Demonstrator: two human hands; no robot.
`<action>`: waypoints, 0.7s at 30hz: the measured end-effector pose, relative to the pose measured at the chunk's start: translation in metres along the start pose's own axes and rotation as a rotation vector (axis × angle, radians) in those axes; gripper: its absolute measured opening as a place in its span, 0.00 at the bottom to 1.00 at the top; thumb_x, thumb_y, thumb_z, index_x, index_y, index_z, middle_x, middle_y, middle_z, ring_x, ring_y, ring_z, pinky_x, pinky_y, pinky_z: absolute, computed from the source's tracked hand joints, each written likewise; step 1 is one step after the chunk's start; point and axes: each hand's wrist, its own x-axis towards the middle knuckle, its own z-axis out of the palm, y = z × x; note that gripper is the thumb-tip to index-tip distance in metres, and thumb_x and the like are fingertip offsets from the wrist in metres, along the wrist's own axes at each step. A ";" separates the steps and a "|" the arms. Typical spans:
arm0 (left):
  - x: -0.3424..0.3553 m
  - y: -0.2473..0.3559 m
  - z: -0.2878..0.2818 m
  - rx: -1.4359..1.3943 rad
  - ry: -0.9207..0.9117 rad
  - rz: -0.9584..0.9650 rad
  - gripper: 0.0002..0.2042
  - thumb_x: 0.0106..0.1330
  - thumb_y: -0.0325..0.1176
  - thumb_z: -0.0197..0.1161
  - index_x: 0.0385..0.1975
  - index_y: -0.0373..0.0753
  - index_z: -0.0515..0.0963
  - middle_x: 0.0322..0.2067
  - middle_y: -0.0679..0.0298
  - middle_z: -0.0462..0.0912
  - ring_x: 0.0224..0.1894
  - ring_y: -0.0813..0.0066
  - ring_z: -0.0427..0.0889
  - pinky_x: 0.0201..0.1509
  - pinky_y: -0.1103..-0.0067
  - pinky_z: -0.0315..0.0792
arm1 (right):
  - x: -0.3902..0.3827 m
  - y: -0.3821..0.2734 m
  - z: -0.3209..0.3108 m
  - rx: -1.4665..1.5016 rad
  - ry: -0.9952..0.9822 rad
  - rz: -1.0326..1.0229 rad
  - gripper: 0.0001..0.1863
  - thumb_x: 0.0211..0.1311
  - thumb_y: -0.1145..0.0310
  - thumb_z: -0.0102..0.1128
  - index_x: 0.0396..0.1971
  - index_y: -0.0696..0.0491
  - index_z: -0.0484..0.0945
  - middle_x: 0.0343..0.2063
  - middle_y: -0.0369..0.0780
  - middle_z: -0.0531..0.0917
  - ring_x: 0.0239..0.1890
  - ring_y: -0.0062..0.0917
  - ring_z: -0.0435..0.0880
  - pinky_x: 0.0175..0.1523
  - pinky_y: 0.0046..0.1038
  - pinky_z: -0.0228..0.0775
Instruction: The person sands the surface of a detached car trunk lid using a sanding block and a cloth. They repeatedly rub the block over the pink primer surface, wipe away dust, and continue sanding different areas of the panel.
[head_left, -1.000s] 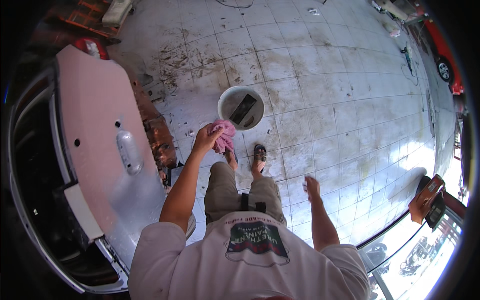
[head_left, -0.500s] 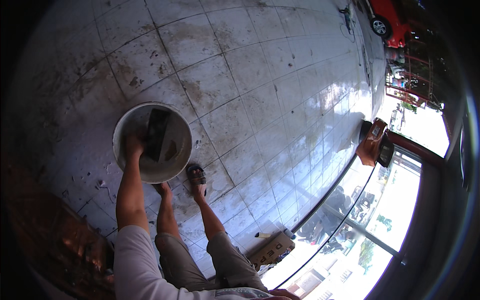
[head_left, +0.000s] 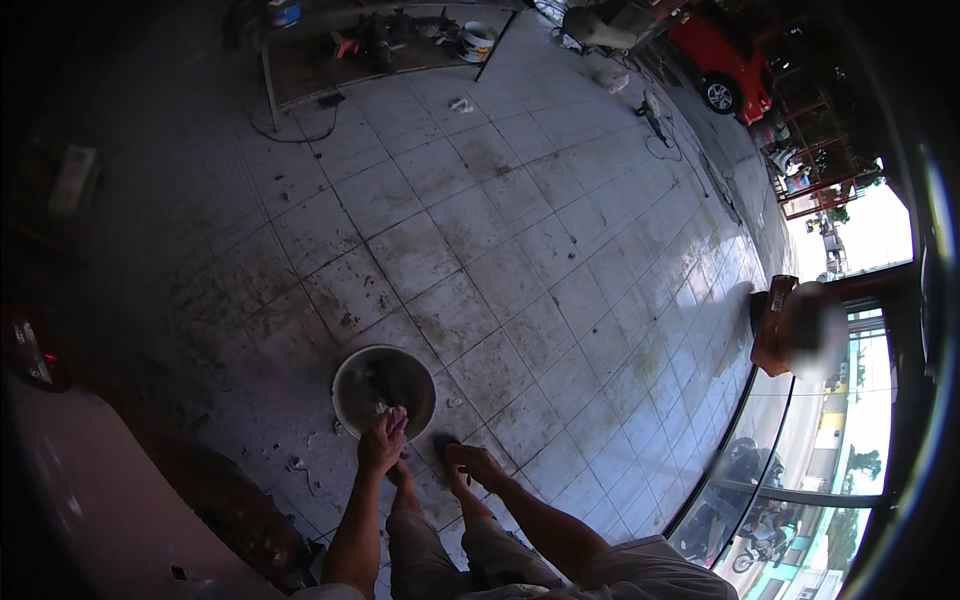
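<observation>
A round grey basin (head_left: 343,405) stands on the tiled floor in front of my feet, with something dark inside that I cannot make out. At its near rim, my left hand (head_left: 377,447) is closed around a small crumpled pinkish-purple cloth (head_left: 397,419). The cloth shows above the fingers, over the basin's edge. My right hand (head_left: 477,464) is held to the right of the basin, apart from it, above my right foot. Its fingers are loosely bent, the thumb stands apart, and nothing shows in it.
A pale car panel (head_left: 120,490) with a red tail light (head_left: 35,350) lies at the left. A low table (head_left: 400,75) holding containers stands far ahead. A corded power tool (head_left: 652,125) rests on the floor near a red car (head_left: 715,70). Glass doors (head_left: 780,480) line the right side.
My left hand has come up out of the basin and now holds the cloth. My right hand has come into view. The view has shifted, showing the table and the car panel.
</observation>
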 end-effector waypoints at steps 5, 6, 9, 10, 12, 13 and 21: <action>-0.067 0.169 -0.039 0.118 0.123 0.325 0.21 0.66 0.42 0.74 0.55 0.40 0.83 0.50 0.50 0.85 0.54 0.44 0.85 0.55 0.59 0.81 | 0.079 -0.100 0.048 -0.539 -0.026 -0.347 0.26 0.79 0.62 0.60 0.72 0.54 0.75 0.61 0.40 0.84 0.58 0.24 0.83 0.64 0.32 0.75; -0.080 0.198 -0.044 0.176 0.102 0.338 0.21 0.66 0.43 0.75 0.55 0.40 0.82 0.50 0.51 0.84 0.54 0.45 0.85 0.56 0.60 0.81 | 0.085 -0.097 0.055 -0.517 -0.007 -0.535 0.27 0.79 0.63 0.60 0.73 0.54 0.74 0.62 0.40 0.83 0.60 0.24 0.82 0.66 0.33 0.73; -0.100 0.258 -0.059 0.173 0.149 0.403 0.23 0.63 0.43 0.78 0.54 0.40 0.82 0.50 0.52 0.83 0.54 0.47 0.85 0.56 0.61 0.81 | 0.088 -0.124 0.056 -0.313 -0.148 -0.900 0.28 0.77 0.65 0.60 0.73 0.55 0.72 0.65 0.42 0.80 0.66 0.30 0.77 0.73 0.38 0.66; -0.103 0.268 -0.063 0.181 0.163 0.430 0.22 0.63 0.44 0.80 0.50 0.38 0.84 0.51 0.54 0.84 0.53 0.51 0.86 0.56 0.62 0.81 | 0.074 -0.139 0.059 -0.342 -0.168 -0.954 0.29 0.76 0.63 0.60 0.73 0.56 0.72 0.65 0.43 0.79 0.67 0.32 0.77 0.74 0.39 0.65; -0.100 0.272 -0.082 0.095 0.109 0.559 0.21 0.64 0.45 0.80 0.47 0.36 0.85 0.52 0.55 0.84 0.53 0.55 0.86 0.55 0.64 0.81 | 0.047 -0.191 0.058 -0.412 -0.222 -1.078 0.31 0.74 0.60 0.61 0.72 0.56 0.72 0.66 0.44 0.78 0.68 0.35 0.75 0.76 0.41 0.62; -0.103 0.275 -0.094 0.048 0.073 0.615 0.20 0.65 0.45 0.80 0.46 0.36 0.86 0.52 0.55 0.85 0.53 0.57 0.87 0.55 0.64 0.81 | 0.029 -0.214 0.056 -0.444 -0.247 -1.130 0.32 0.73 0.58 0.61 0.72 0.56 0.73 0.66 0.45 0.78 0.68 0.37 0.75 0.76 0.42 0.61; -0.032 0.261 -0.054 0.298 0.705 0.513 0.25 0.87 0.43 0.49 0.77 0.41 0.64 0.71 0.47 0.71 0.73 0.50 0.71 0.78 0.63 0.62 | -0.004 -0.283 0.080 -0.323 -0.184 -1.045 0.31 0.73 0.48 0.57 0.68 0.53 0.73 0.64 0.43 0.78 0.67 0.38 0.74 0.77 0.39 0.58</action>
